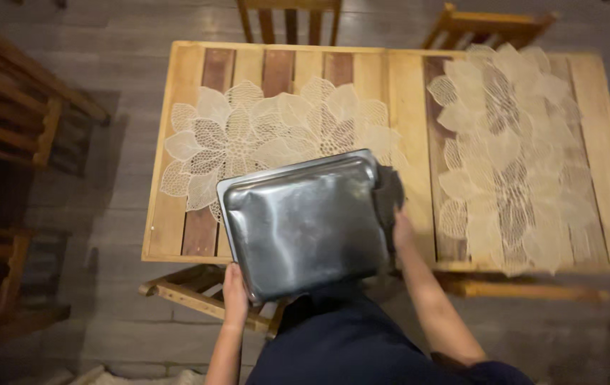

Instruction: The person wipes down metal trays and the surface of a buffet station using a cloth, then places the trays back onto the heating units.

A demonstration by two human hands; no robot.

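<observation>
Head view looks straight down at a rectangular shiny metal baking tray [305, 224] held up over the near edge of a slatted light-wood worktop [405, 85]. The left hand [235, 289] is closed on the tray's near-left corner, thumb side just showing at the rim. The right hand [399, 232] sits at the tray's right edge, pressing a dark cloth [388, 196] against it, fingers curled on the cloth. The tray looks stiff and fairly light, but that polished surface is probably slippery, so I'd say the raised rim and corners are the safest places to grip. Two cream lacy leaf-pattern placemats [248, 135] lie on the worktop, one partly under the tray. Wooden chairs [198, 289] stand around it.
</observation>
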